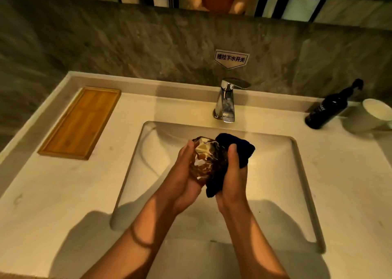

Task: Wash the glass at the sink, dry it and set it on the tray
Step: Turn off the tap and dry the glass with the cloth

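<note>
- One glass [204, 162], clear and with cut facets, is held above the sink basin [273, 172], in the middle of the scene and near the person. It lies tilted between the two hands, its rim pointing to the far side.
- The left hand [184, 177] is closed around the left side and bottom of the glass, with the fingers curled under it and the thumb along the side.
- The right hand [232, 177] grips a dark blue cloth [237, 149] and presses it against the right side of the glass; part of the cloth hangs down below the palm.
- I judge that this is the drying step, because no water runs from the faucet [228, 102], which stands at the far side of the basin.
- The glass is stiff and fragile, and probably rather heavy for its size; if it is wet, it will be slippery. The facets give some hold, so it is better to take it around the body, not by the thin rim.
- A fall into the hard basin could break it.
- The wooden tray [82, 121] waits on the counter at the far left, well apart from the hands.
- A dark bottle [327, 111] and a white cup [371, 115] stand at the far right.
</note>
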